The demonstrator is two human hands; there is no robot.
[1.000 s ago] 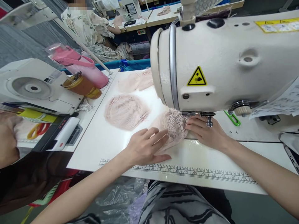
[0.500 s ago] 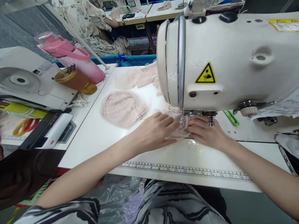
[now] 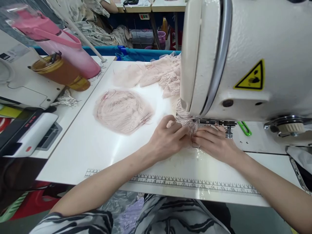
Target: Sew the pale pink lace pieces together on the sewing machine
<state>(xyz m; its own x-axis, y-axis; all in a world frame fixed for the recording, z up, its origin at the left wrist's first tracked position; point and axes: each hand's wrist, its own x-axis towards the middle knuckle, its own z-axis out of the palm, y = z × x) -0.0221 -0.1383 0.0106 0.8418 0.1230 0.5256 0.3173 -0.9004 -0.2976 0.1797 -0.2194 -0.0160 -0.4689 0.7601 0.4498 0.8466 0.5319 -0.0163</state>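
Note:
Pale pink lace fabric [image 3: 183,113] runs under the head of a white sewing machine [image 3: 209,65], whose needle area is hidden. My left hand [image 3: 168,138] is closed on the lace just left of the presser area, thumb and fingers pinched together. On the other side, my right hand [image 3: 214,141] lies with its fingers stretched out over the lace edge, beside the machine's thread tension screw [image 3: 228,130]. A separate round piece of pink lace [image 3: 122,110] with loose dark red threads lies on the table to the left.
More gathered pink lace [image 3: 158,73] lies behind the machine head. A pink bottle [image 3: 65,45] and a brown cup [image 3: 60,71] stand at the left. A green thread snipper [image 3: 244,128] and a phone [image 3: 298,172] lie at the right. A ruler strip [image 3: 175,183] marks the front edge.
My view has moved closer to the machine. My left hand's fingers have curled into a tighter pinch on the lace near the presser area. My right hand stays in about the same place.

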